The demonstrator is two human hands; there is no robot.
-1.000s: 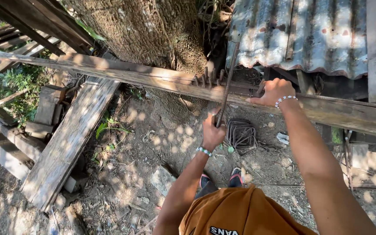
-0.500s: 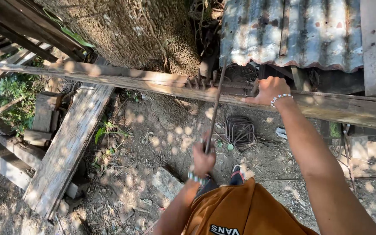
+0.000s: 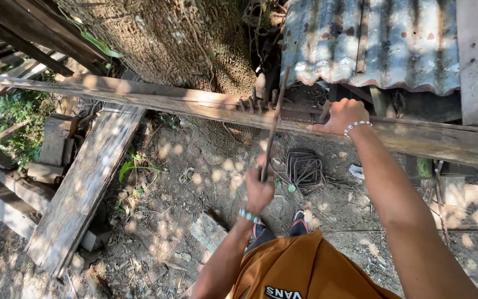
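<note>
A: Nearest, left hand (image 3: pixel 259 191) fisted round the lower end of a thin metal rod (image 3: pixel 271 133). Grip tight, likely for leverage.

B: Where does the rod run?

A: Up and away to the wooden beam (image 3: pixel 156 98), top end among upright pegs there. Right hand (image 3: pixel 339 115) lies part-open on the beam, fingers curled over its edge, apparently bracing.

B: Any containers?

A: None seen. Bent wire loops (image 3: pixel 305 169) lie stacked on the dirt below. Farther off, tree trunk (image 3: pixel 167 39) and corrugated sheet (image 3: pixel 372 41).
</note>
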